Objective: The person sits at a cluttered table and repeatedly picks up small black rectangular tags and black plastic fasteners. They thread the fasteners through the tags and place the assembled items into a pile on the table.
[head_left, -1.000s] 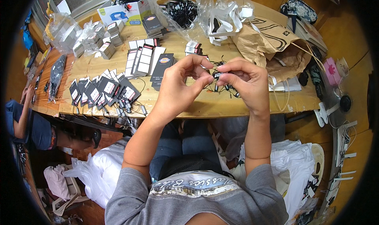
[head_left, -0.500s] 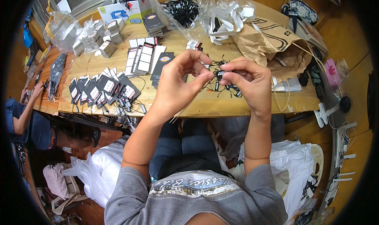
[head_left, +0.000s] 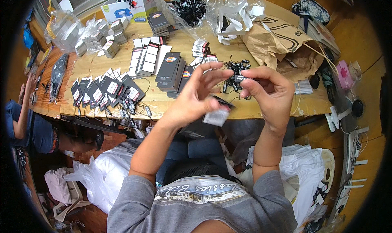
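Observation:
My right hand (head_left: 269, 88) pinches a small black string fastener (head_left: 238, 78) between thumb and fingertips. Beside it, my left hand (head_left: 194, 92) has its fingers curled but apart from the thumb, which is smeared by motion. Just below that thumb hangs a black-and-white hang tag (head_left: 216, 117), blurred and tilted; its cord cannot be made out. Behind my fingertips lies a tangle of black string fasteners (head_left: 233, 66). A stack of black hang tags (head_left: 168, 71) stands left of my left hand, near several white-faced tags (head_left: 200, 48).
Strung tags (head_left: 107, 88) lie fanned at the table's front left. Small card stacks (head_left: 110, 49), a white box (head_left: 130, 11) and a clear bag of black fasteners (head_left: 188, 10) stand behind. A brown paper bag (head_left: 281, 41) lies right. Another person's arm (head_left: 25, 98) shows far left.
My left hand has drawn down and opened away from the fastener. The hang tag, edge-on before, has swung to show its face. My right hand has shifted slightly right and down.

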A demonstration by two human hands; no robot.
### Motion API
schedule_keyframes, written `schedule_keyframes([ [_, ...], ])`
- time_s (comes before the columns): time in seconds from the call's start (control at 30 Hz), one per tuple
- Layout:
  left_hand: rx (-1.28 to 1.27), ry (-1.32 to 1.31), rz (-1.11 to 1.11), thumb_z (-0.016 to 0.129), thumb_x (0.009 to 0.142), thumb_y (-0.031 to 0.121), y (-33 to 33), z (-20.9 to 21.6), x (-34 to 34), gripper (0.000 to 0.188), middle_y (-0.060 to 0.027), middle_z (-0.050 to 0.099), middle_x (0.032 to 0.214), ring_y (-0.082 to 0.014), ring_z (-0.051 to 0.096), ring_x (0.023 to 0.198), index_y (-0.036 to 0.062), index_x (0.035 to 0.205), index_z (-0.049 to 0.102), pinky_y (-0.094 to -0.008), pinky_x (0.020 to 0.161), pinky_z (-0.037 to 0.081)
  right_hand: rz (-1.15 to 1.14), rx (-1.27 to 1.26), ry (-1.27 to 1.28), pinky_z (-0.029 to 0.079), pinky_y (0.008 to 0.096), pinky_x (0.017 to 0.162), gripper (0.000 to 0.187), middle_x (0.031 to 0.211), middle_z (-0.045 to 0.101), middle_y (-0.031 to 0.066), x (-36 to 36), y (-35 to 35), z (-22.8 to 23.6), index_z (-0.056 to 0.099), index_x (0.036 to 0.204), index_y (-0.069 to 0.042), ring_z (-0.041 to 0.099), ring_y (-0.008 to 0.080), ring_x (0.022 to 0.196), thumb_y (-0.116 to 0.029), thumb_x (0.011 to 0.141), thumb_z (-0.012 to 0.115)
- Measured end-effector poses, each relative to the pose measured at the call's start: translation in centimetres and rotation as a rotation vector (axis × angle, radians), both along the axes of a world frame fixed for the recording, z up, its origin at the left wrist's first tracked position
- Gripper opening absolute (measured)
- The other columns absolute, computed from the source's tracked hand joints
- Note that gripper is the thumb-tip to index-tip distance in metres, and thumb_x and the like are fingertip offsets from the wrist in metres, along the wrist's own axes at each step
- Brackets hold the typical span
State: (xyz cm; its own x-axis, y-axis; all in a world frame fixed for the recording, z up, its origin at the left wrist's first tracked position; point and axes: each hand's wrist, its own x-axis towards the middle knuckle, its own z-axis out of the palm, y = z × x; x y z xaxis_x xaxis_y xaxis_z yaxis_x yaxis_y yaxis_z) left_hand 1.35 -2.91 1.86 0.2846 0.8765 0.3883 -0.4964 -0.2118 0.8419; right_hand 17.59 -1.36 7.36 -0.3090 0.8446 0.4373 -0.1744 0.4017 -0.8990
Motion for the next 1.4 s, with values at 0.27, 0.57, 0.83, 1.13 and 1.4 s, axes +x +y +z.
schedule_keyframes([
  [0.27, -0.666, -0.457, -0.413, 0.050, 0.081, 0.013, -5.4, -5.8, 1.3, 0.031, -0.0197, 0.046, 0.110, -0.0302, 0.048, 0.101, 0.0069, 0.108, 0.036, -0.0402, 0.083, 0.041, 0.113, 0.402, -0.732, 0.044, 0.0316, 0.058, 0.008, 0.068, 0.056, 0.0122, -1.1, 3.0, -4.1, 0.057, 0.070, -0.002, 0.056, 0.0266, 0.064, -0.003, 0.062, 0.057],
  [0.57, -0.955, -0.668, -0.315, 0.047, 0.081, 0.005, -6.5, -9.5, 1.0, 0.026, -0.0059, 0.055, 0.087, -0.0154, 0.055, 0.078, 0.0033, 0.107, 0.043, -0.0274, 0.071, 0.046, 0.110, 0.567, -1.106, 0.045, 0.0345, 0.058, 0.007, 0.065, 0.053, 0.0151, -3.1, 2.3, -7.6, 0.055, 0.062, 0.000, 0.056, 0.0284, 0.064, -0.004, 0.062, 0.049],
  [0.83, -0.880, -0.499, -0.293, 0.047, 0.080, 0.004, -7.0, -9.7, -0.3, 0.027, -0.0058, 0.056, 0.093, -0.0117, 0.055, 0.080, 0.0013, 0.107, 0.045, -0.0253, 0.074, 0.046, 0.185, 0.582, -1.037, 0.044, 0.0322, 0.054, 0.006, 0.063, 0.053, 0.0139, -2.8, 2.2, -7.9, 0.055, 0.064, 0.001, 0.056, 0.0260, 0.060, -0.005, 0.062, 0.054],
  [1.13, 0.180, 1.860, 0.367, 0.051, 0.065, -0.002, -6.5, 3.5, -17.9, 0.035, -0.0069, 0.056, 0.082, -0.0233, 0.050, 0.080, 0.0172, 0.093, 0.061, -0.0356, 0.080, 0.035, 0.603, -0.287, -0.351, 0.040, 0.0201, 0.044, 0.013, 0.057, 0.054, 0.0031, -10.9, -0.9, -5.8, 0.058, 0.085, -0.001, 0.048, 0.0053, 0.047, -0.004, 0.077, 0.049],
  [1.4, 0.206, 2.163, 0.464, 0.049, 0.063, -0.007, 0.0, 1.0, -26.4, 0.036, -0.0054, 0.051, 0.085, -0.0232, 0.043, 0.096, 0.0167, 0.088, 0.060, -0.0412, 0.086, 0.028, 0.523, 0.164, -0.540, 0.045, 0.0269, 0.056, 0.017, 0.067, 0.058, 0.0095, -17.8, -1.3, -8.5, 0.058, 0.086, 0.000, 0.056, 0.0176, 0.058, -0.012, 0.076, 0.052],
])
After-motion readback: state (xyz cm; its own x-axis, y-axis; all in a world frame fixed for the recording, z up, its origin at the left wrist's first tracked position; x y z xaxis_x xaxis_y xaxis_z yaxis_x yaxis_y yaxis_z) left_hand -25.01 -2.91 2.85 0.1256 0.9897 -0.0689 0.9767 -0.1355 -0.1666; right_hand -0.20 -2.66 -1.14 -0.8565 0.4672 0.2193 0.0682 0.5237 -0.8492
